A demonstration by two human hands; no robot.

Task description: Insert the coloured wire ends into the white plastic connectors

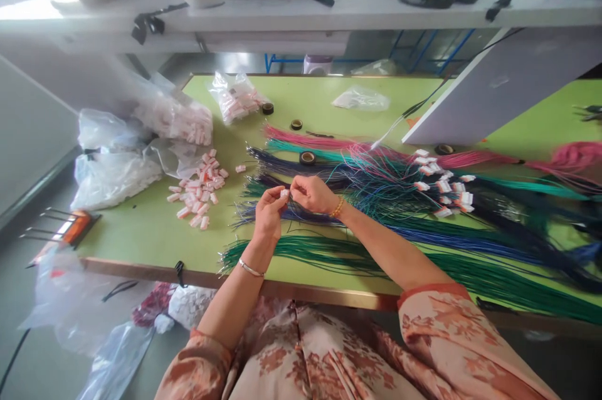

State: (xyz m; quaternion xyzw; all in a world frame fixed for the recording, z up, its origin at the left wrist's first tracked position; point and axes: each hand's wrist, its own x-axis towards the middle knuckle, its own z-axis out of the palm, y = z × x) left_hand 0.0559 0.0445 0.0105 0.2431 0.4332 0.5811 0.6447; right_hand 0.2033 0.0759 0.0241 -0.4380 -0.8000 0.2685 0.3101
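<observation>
Surface: green table [141,234] | wire bundles [329,248] lie across it | my right hand [313,194]: fingertips together, any held wire indistinguishable | my left hand [269,215]: pinches connector [285,193], located between both hands | I judge it light, stiff; grip sidewalls | fingers hide its far side.

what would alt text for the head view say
Two bare hands, left and right, meet over a green table, the left holding a small white connector between bundled colored wires and a loose connector pile.
</observation>
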